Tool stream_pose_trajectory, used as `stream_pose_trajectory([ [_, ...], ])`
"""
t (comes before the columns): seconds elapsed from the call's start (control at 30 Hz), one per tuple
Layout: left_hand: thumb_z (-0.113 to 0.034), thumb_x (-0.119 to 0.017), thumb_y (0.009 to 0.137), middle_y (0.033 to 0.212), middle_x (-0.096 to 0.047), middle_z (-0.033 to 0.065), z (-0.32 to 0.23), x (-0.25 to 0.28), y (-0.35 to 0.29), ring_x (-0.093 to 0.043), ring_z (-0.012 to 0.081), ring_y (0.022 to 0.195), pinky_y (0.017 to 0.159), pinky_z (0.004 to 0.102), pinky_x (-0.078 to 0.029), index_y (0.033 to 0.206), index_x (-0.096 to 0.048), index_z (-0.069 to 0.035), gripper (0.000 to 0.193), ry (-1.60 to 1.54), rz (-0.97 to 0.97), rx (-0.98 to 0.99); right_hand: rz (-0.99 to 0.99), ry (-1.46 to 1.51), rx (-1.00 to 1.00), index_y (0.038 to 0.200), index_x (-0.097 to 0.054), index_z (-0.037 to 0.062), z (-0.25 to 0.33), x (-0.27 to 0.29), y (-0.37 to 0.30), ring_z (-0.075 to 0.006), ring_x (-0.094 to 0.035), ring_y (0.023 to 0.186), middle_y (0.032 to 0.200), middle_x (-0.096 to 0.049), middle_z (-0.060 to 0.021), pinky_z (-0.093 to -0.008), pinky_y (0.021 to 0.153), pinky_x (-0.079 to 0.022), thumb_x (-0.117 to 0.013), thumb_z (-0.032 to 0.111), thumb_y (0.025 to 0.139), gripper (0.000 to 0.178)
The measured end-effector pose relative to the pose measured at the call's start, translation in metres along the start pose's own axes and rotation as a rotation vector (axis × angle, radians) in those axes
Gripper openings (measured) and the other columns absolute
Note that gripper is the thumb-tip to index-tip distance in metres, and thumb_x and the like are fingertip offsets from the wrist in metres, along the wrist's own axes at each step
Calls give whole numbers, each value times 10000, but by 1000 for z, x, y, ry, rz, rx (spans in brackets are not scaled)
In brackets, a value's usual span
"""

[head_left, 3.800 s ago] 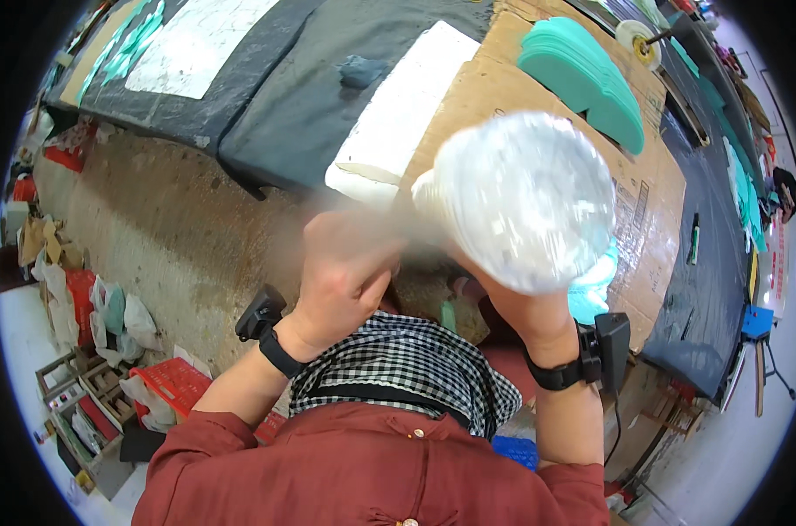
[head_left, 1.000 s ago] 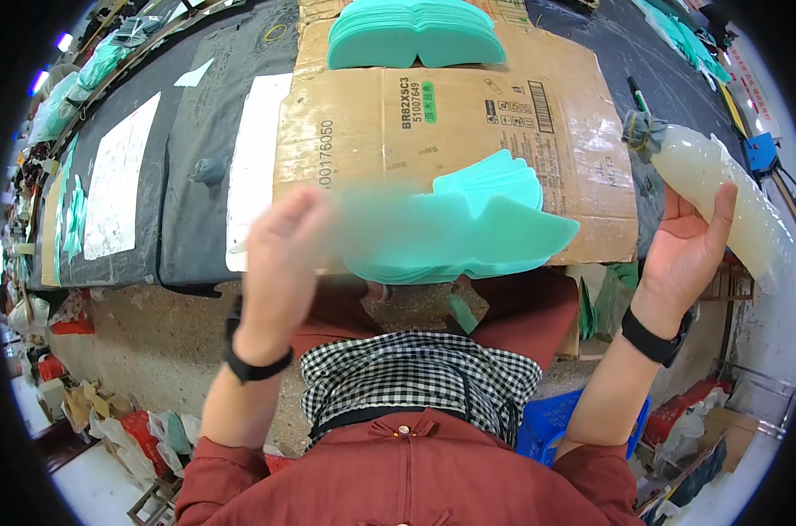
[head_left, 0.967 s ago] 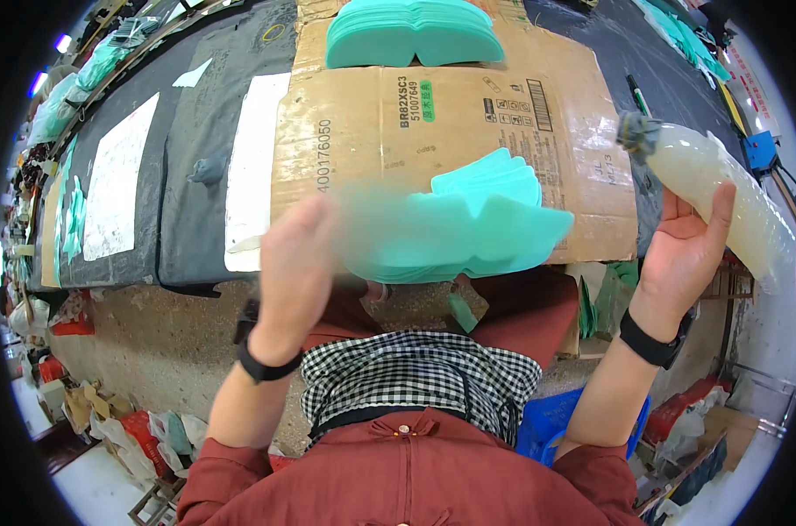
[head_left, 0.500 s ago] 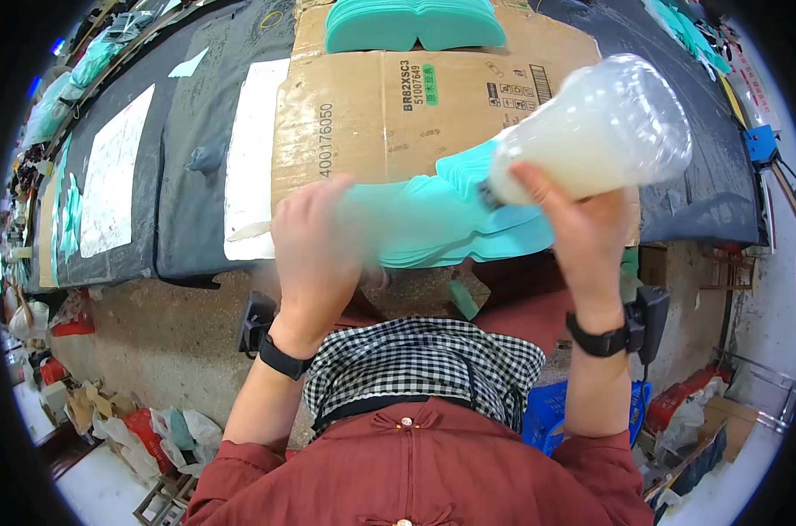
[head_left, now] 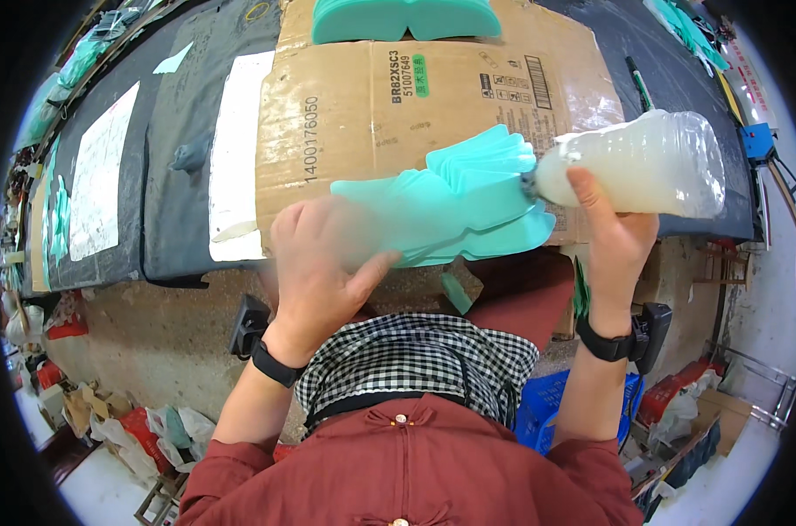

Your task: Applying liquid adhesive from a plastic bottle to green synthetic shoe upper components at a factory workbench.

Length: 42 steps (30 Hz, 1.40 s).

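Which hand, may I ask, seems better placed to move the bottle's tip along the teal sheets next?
The right hand, probably: it holds the bottle, its dark tip by the right end of the teal sheets, while the left hand is at their left end.

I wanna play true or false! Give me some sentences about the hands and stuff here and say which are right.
1. The right hand holds a whitish bottle. True.
2. Both hands hold the bottle. False: the left hand is at the near green sheets.
3. A green stack lies farther off on the cardboard. True.
4. A basket sits on the cardboard. False: the blue basket is beside the right forearm.
5. The checked cloth is black and white. True.
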<state>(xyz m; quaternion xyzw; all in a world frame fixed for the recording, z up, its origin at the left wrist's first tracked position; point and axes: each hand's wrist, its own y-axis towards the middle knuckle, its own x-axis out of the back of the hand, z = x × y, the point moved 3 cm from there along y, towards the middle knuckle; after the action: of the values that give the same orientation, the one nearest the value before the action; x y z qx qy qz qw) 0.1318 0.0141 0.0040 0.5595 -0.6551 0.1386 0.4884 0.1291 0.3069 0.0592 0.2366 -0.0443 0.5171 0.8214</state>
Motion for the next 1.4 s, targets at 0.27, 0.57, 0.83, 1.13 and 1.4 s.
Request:
stream_pose_trajectory([
  [0.27, -274, -846, 772, 1180, -647, 132, 9, 1, -7, -576, 353, 1125, 1119, 497, -366, 1269, -621, -52, 588, -114, -25, 47, 295, -639, 404, 1175, -729, 7, 32, -48, -55, -199, -708, 1033, 1162, -745, -89, -375, 932, -560, -865, 72, 844, 364],
  [0.57, -39, -748, 898, 1274, -654, 118, 29, 33, -39, -595, 230, 1222, 1072, 362, -440, 1319, -585, -8, 452, -430, -241, 379, 349, 21, 184, 1155, -659, 55, 56, -120, -21, -329, -741, 818, 921, -747, -138, -373, 688, -581, -909, 224, 756, 501],
  [0.83, 50, -682, 799, 955, -663, 68, 24, 31, -59, -617, 296, 994, 1065, 484, -431, 907, -708, -60, 157, -86, -162, 105, 581, 20, 259, 1125, -708, 34, 70, -119, -30, -282, -747, 796, 927, -761, -152, -365, 706, -578, -861, 217, 821, 386],
  [1.13, -21, -743, 775, 1110, -671, 53, -9, 16, -43, -577, 295, 1095, 1100, 512, -385, 1050, -754, -108, 288, -106, -65, -89, 319, 17, 107, 1034, -700, 18, 48, -110, -11, -222, -746, 754, 847, -752, -107, -354, 680, -576, -855, 203, 835, 313],
  [1.4, -47, -749, 784, 1124, -658, 62, -13, 2, -37, -580, 313, 1089, 1042, 470, -413, 1076, -737, -95, 296, -49, -37, -59, 410, -9, 234, 1067, -624, 45, 51, -128, -12, -286, -721, 689, 786, -713, -118, -354, 632, -575, -882, 229, 798, 415],
])
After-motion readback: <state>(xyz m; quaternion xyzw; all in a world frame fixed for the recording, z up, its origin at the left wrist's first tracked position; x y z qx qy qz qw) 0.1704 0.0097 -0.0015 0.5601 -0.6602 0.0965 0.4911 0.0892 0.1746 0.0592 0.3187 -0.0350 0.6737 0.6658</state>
